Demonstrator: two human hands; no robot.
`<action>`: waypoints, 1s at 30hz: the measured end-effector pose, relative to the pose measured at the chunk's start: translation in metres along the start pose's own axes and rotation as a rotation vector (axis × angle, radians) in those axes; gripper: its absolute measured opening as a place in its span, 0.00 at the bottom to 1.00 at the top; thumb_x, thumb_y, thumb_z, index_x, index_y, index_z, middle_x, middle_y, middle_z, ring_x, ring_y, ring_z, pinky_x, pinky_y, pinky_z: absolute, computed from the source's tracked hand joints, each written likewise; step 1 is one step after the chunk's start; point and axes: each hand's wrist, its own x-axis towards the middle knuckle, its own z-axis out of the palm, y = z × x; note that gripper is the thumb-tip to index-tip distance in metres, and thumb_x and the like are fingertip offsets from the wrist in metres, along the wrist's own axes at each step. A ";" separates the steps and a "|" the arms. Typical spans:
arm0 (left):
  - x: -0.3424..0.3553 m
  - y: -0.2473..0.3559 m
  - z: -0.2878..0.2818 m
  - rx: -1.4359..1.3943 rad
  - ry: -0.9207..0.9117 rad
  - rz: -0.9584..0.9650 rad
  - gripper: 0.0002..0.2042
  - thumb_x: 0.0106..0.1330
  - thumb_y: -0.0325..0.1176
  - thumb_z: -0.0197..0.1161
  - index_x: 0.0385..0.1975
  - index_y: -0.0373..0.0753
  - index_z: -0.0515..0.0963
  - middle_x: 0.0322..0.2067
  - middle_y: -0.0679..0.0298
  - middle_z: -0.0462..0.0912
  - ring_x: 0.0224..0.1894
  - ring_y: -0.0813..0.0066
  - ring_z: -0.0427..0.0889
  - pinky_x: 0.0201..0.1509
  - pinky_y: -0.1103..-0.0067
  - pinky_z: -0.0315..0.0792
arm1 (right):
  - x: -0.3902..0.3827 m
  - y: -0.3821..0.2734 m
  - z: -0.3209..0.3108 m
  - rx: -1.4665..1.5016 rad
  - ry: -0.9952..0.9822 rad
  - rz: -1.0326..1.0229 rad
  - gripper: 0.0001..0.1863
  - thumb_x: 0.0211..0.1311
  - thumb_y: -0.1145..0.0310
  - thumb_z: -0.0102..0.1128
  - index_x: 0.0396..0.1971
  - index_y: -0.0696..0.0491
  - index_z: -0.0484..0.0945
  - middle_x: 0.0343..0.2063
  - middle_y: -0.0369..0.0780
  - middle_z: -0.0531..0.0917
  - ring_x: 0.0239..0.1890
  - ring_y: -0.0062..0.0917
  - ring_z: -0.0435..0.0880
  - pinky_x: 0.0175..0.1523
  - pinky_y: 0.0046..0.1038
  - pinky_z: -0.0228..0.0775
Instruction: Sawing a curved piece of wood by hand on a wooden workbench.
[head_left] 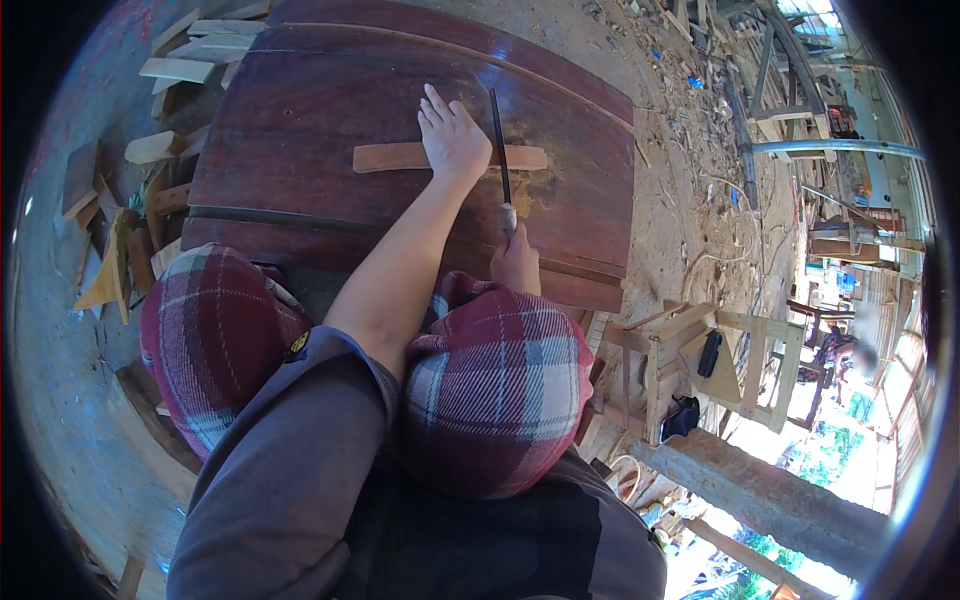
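Observation:
A reddish-brown strip of wood (388,157) lies crosswise on a dark wooden board (300,120). Over the strip's middle rests my left hand (455,140), palm down, its fingers stretched out past the far edge. My right hand (516,262) is closed round the pale handle of a file (500,140). The file's narrow dark blade points away from me and crosses the strip just right of my left hand. Part of the strip is hidden under that hand. Light brown wood dust (545,195) is scattered on the board around the strip's right end.
Wood offcuts (180,70) are piled left of the board. My knees in a plaid cloth (500,390) are close to its near edge. An unfinished wooden frame (690,360) stands at the right, near a thick beam (760,490). Debris litters the ground beyond.

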 end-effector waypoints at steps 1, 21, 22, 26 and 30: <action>0.001 0.002 -0.001 0.004 0.001 0.002 0.22 0.61 0.34 0.47 0.51 0.23 0.67 0.66 0.31 0.49 0.67 0.39 0.56 0.70 0.60 0.49 | 0.008 -0.002 0.001 -0.012 0.015 -0.029 0.14 0.69 0.61 0.44 0.41 0.57 0.66 0.29 0.61 0.79 0.35 0.59 0.79 0.36 0.54 0.69; 0.001 0.001 -0.005 -0.035 -0.007 0.029 0.22 0.59 0.34 0.50 0.51 0.24 0.66 0.66 0.31 0.45 0.68 0.40 0.55 0.69 0.63 0.54 | 0.017 -0.011 0.002 0.005 -0.012 -0.011 0.16 0.70 0.58 0.43 0.43 0.57 0.65 0.30 0.62 0.80 0.36 0.57 0.80 0.40 0.54 0.70; 0.001 0.003 -0.005 -0.057 -0.003 0.005 0.22 0.59 0.34 0.50 0.50 0.24 0.66 0.66 0.31 0.46 0.68 0.40 0.55 0.69 0.62 0.54 | 0.024 -0.015 0.002 0.011 -0.012 -0.012 0.16 0.70 0.58 0.43 0.43 0.57 0.65 0.30 0.62 0.80 0.36 0.57 0.80 0.40 0.54 0.70; -0.002 0.001 -0.006 0.012 0.051 -0.018 0.23 0.57 0.34 0.52 0.49 0.23 0.66 0.64 0.28 0.49 0.66 0.37 0.57 0.68 0.61 0.57 | 0.020 -0.021 0.004 -0.009 -0.013 0.016 0.17 0.69 0.57 0.43 0.44 0.56 0.65 0.32 0.61 0.80 0.38 0.58 0.79 0.41 0.54 0.69; -0.003 0.004 -0.008 0.025 -0.002 -0.060 0.23 0.58 0.34 0.52 0.51 0.24 0.66 0.65 0.29 0.47 0.67 0.36 0.56 0.68 0.60 0.56 | -0.033 0.002 -0.006 -0.034 -0.078 0.179 0.15 0.69 0.58 0.44 0.44 0.55 0.65 0.31 0.60 0.81 0.37 0.58 0.79 0.40 0.54 0.69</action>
